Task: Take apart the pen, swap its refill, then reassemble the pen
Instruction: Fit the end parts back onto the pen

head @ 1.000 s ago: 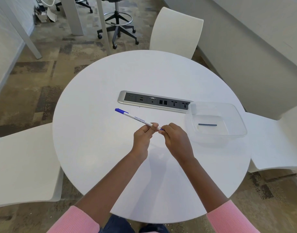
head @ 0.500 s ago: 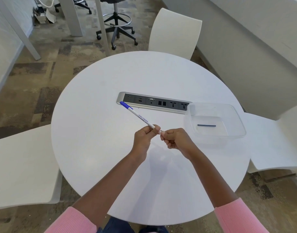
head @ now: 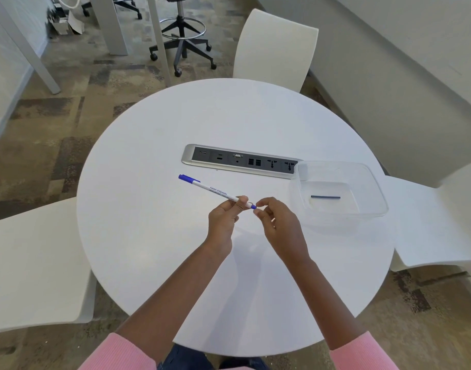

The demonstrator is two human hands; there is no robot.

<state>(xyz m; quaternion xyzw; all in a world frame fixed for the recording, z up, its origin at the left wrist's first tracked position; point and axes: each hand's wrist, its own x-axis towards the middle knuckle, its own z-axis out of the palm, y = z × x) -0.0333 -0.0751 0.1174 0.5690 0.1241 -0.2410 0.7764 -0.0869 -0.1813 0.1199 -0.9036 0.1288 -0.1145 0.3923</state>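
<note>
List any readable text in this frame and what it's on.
Pen barrel: two lines of blue print, too small and blurred to read with confidence.
Power and data strip set in the table: only socket and port shapes, no legible labels.
Clear container and the refill in it: no markings visible.

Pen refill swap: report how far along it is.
Done: nothing visibly; the pen looks whole, blue cap on. In hand: the left hand grips the barrel while the right hand has its fingertips at the blue end piece, seemingly working it loose. Left: pull the refill, fit the dark stick lying in the clear container, apparently the spare, and reassemble.
</note>
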